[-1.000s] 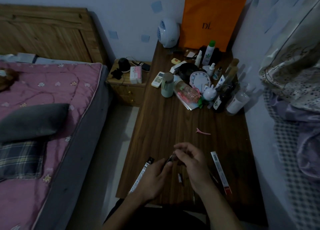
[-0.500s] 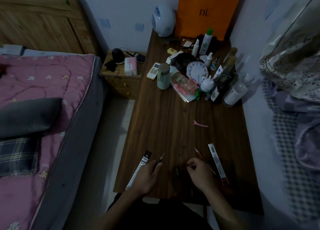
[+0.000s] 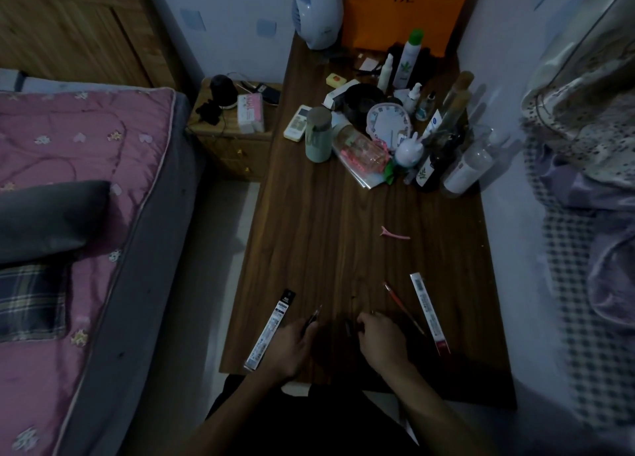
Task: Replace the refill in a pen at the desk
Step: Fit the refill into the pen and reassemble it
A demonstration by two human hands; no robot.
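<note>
My left hand (image 3: 292, 347) rests on the near part of the wooden desk (image 3: 330, 235) and holds a dark pen (image 3: 313, 318), its tip pointing away. My right hand (image 3: 381, 340) lies on the desk a little to the right, fingers curled; whether it pinches anything is too dark to tell. A small dark pen part (image 3: 348, 328) lies between the hands. A thin red refill (image 3: 402, 306) lies loose right of my right hand. Two refill packets lie flat: a black-topped packet (image 3: 271, 332) at the left, a red-ended packet (image 3: 429, 314) at the right.
A pink hair clip (image 3: 395, 234) lies mid-desk. Bottles, a round clock (image 3: 388, 122), a green cup (image 3: 318, 135), a remote and an orange bag (image 3: 405, 8) crowd the far end. A bed (image 3: 86, 197) and nightstand (image 3: 237, 125) stand left; cloth hangs at the right.
My hands were together above the desk working on the pen; they have parted and come down onto the desk, the left keeping the pen. The red refill now lies uncovered on the desk.
</note>
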